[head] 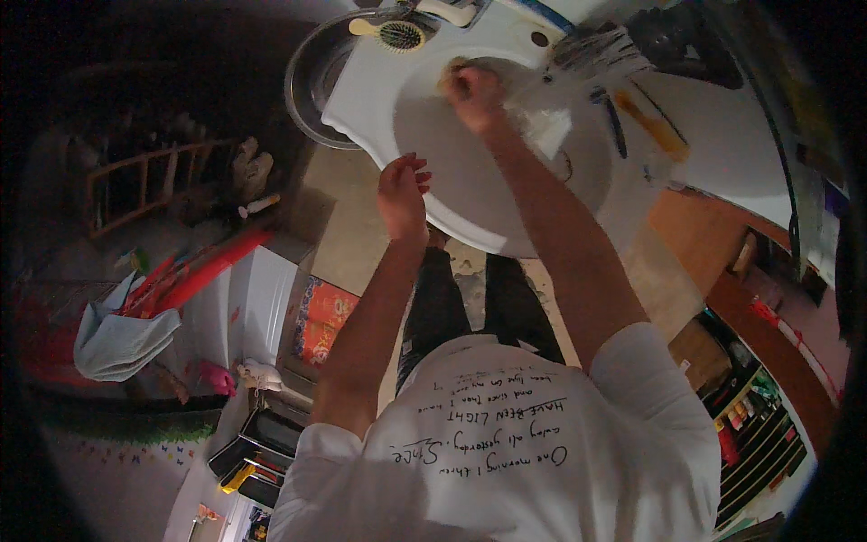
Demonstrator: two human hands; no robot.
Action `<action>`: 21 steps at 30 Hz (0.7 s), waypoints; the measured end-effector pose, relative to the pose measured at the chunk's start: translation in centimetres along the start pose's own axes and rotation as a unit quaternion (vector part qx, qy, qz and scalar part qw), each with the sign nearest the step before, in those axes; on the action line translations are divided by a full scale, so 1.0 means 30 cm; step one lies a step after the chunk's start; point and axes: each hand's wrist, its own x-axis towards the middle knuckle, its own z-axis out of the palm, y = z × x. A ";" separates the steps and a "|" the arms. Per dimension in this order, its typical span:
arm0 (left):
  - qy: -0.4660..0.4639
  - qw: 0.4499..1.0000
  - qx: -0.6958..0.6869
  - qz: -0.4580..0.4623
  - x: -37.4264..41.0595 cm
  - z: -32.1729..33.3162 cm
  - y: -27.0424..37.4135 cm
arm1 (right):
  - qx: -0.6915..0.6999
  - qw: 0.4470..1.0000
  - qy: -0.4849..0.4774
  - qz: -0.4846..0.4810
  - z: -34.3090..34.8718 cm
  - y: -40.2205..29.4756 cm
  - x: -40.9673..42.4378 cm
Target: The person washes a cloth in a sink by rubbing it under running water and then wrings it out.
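Observation:
A white washbasin [447, 210] stands before me, with a round bowl. My right hand [474, 95] reaches over the far side of the bowl, its fingers closed on a small tan thing [455, 66], perhaps a sponge or cloth, mostly hidden by the fingers. My left hand [405, 186] hangs at the basin's near left edge, fingers loosely bent and apart, holding nothing. A pale patch [552, 129] shows in the bowl to the right of my right forearm; I cannot tell what it is.
A hairbrush [399, 36] lies on the basin's far left corner, above a round metal basin [298, 88]. Blurred grey bristles or strands [599, 54], a dark slim item [615, 125] and a yellow comb-like item [650, 125] are at the right. A wooden cabinet [704, 230] stands on the right.

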 end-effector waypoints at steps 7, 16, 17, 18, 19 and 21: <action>0.056 0.998 -0.019 -0.028 -0.020 -0.010 0.016 | -0.029 0.963 -0.161 -0.213 -0.169 -0.179 -0.344; -0.095 0.989 0.019 -0.110 0.037 0.095 -0.040 | 0.064 0.988 -0.134 0.051 -0.458 0.167 -0.290; -0.105 0.989 0.023 -0.101 0.052 0.094 -0.068 | 0.142 0.977 -0.134 0.085 -0.461 0.143 -0.257; -0.112 0.987 0.052 -0.106 0.067 0.138 -0.081 | 0.179 0.975 -0.109 0.075 -0.465 0.209 -0.251; -0.128 0.982 0.081 -0.113 0.080 0.203 -0.094 | 0.210 0.972 -0.079 0.066 -0.471 0.334 -0.261; -0.147 0.978 0.099 -0.114 0.120 0.230 -0.130 | 0.388 0.907 -0.094 0.135 -0.482 0.333 -0.253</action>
